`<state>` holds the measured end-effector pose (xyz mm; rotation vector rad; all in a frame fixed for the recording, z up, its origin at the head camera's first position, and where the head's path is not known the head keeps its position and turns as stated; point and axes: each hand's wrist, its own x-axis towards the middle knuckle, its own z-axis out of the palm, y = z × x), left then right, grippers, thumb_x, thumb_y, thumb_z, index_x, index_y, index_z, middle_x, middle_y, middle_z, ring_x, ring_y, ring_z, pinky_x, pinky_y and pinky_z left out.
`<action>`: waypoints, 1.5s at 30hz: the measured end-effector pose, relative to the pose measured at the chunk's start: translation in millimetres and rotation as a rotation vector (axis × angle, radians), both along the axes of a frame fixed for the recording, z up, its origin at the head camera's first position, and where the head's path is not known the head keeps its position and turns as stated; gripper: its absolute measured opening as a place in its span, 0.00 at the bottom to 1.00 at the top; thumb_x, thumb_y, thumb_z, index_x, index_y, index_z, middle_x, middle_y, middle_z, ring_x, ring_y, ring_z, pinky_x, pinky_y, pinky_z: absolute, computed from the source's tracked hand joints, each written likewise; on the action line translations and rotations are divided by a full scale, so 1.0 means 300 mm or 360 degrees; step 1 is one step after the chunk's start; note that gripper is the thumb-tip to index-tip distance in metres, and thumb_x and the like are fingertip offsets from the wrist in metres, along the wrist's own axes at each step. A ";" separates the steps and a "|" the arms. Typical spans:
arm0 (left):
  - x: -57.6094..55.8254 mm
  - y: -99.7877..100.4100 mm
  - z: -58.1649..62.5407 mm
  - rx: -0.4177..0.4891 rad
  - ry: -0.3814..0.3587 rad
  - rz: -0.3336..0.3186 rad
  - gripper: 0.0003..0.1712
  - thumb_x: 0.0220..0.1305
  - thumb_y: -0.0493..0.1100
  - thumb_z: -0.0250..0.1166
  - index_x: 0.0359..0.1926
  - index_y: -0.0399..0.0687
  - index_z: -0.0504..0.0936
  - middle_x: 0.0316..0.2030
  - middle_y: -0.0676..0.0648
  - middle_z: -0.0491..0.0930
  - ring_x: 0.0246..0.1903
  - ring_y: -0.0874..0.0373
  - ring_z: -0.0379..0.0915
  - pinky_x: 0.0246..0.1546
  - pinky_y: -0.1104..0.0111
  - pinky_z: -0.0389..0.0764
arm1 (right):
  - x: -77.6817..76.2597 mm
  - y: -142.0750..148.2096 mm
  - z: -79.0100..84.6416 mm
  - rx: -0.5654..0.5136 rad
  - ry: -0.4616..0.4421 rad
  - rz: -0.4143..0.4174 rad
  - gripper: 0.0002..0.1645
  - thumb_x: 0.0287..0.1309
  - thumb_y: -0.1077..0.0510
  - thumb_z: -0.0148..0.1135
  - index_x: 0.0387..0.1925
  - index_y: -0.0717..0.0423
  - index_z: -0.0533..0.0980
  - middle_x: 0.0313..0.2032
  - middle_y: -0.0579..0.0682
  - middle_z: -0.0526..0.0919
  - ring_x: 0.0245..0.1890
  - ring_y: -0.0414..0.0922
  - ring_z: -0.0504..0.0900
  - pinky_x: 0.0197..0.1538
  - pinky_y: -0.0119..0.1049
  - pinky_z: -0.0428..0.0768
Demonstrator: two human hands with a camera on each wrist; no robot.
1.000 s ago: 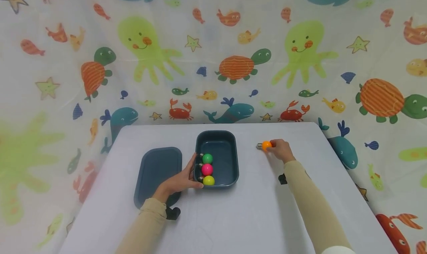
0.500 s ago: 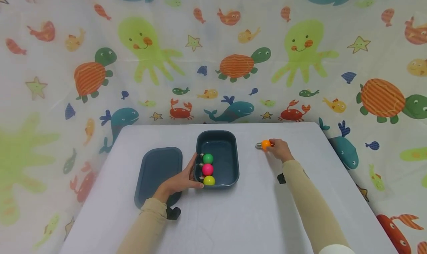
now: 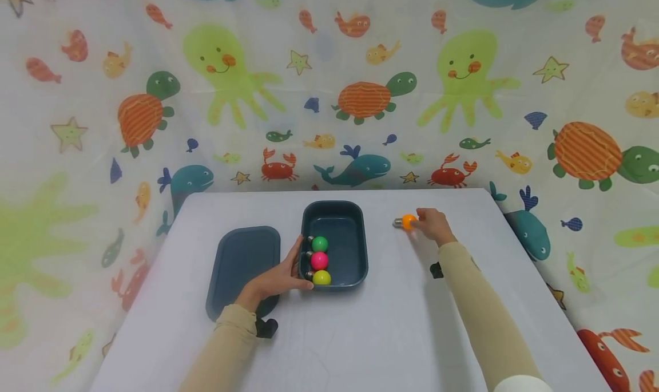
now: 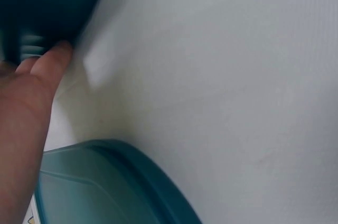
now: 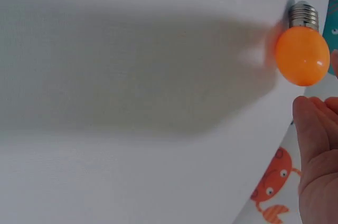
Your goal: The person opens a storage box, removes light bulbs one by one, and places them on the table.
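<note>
A dark blue plastic container (image 3: 355,243) stands in the middle of the table. Along its left side lie a green light bulb (image 3: 320,244), a pink light bulb (image 3: 319,261) and a yellow light bulb (image 3: 321,277), screw bases to the left. My left hand (image 3: 278,277) holds the container's near left corner, thumb at the front and fingers along the side; in the left wrist view the fingertips (image 4: 60,52) meet its wall. At right, an orange light bulb (image 5: 302,57) lies on the table. My right hand (image 3: 432,226) is around its round end, with a gap between thumb and bulb in the right wrist view.
The container's matching lid (image 3: 242,260) lies flat to the left, partly under my left forearm. A white cloth covers the table (image 3: 360,335). Behind it hangs a curtain (image 3: 319,60) printed with sea animals.
My right hand's fingers have lifted and spread a little around the orange light bulb. The left hand stays on the container, which has not moved.
</note>
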<state>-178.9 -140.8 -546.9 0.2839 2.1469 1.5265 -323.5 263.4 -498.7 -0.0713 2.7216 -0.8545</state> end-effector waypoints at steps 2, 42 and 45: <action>0.000 0.001 0.002 -0.0015 0.0000 0.0008 0.70 0.56 0.49 0.73 0.76 0.63 0.24 0.77 0.50 0.29 0.75 0.50 0.30 0.71 0.49 0.49 | -0.004 -0.007 0.011 0.0018 0.0038 0.0008 0.34 0.67 0.56 0.59 0.67 0.72 0.63 0.62 0.70 0.70 0.60 0.62 0.70 0.65 0.54 0.68; -0.006 -0.003 -0.001 -0.0044 0.0025 -0.0001 0.69 0.56 0.50 0.73 0.76 0.64 0.24 0.77 0.51 0.28 0.75 0.49 0.29 0.71 0.49 0.50 | 0.049 -0.491 0.147 -0.0184 0.0280 0.0292 0.35 0.64 0.48 0.64 0.65 0.62 0.70 0.61 0.58 0.76 0.59 0.53 0.76 0.60 0.44 0.75; -0.006 -0.002 -0.004 -0.0045 0.0020 0.0002 0.69 0.56 0.50 0.73 0.76 0.64 0.24 0.77 0.51 0.29 0.75 0.50 0.29 0.71 0.48 0.49 | 0.059 -0.512 0.144 -0.0215 0.0273 0.0317 0.34 0.63 0.49 0.64 0.65 0.63 0.70 0.60 0.58 0.77 0.57 0.52 0.77 0.59 0.44 0.76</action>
